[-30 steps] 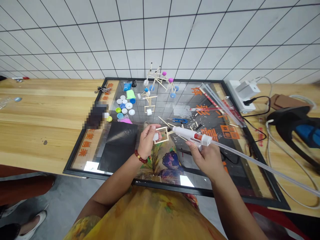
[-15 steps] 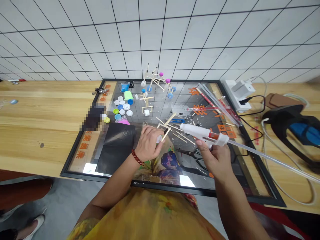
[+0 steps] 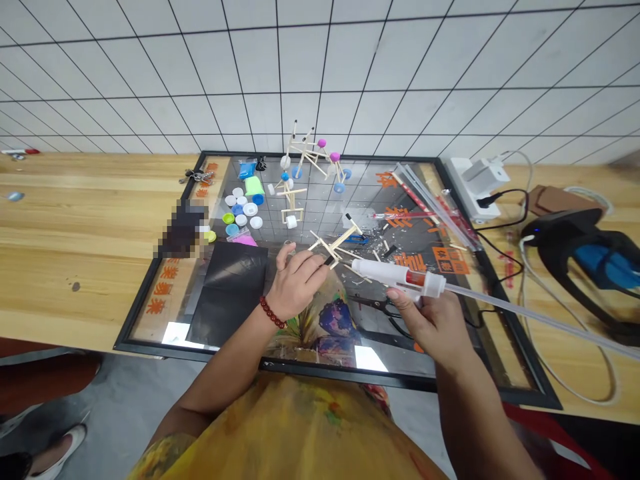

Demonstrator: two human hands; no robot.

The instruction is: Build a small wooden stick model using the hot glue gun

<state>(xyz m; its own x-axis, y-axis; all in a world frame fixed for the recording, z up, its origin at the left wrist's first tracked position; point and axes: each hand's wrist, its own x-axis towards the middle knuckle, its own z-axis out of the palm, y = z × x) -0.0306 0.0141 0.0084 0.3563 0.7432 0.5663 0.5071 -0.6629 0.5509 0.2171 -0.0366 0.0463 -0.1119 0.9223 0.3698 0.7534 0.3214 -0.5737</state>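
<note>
My left hand, with a red bead bracelet at the wrist, pinches a small frame of pale wooden sticks that has black pieces at its ends. A white glue gun with a long clear glue stick is gripped in my right hand. The gun's nozzle points left at the lower part of the stick frame, close to my left fingertips. Black-handled scissors lie under the glue gun. Behind the hands stand stick models with pink and blue round parts.
A black-framed glass panel covers the table middle. On it lie bottle caps, black sheets, clear and red tubes and a blue cutter. A power strip and a black headset-like device are at right.
The stick frame has turned in my left hand and now tilts up to the right, its black end showing. The glue gun has moved slightly left, its nozzle now at the frame.
</note>
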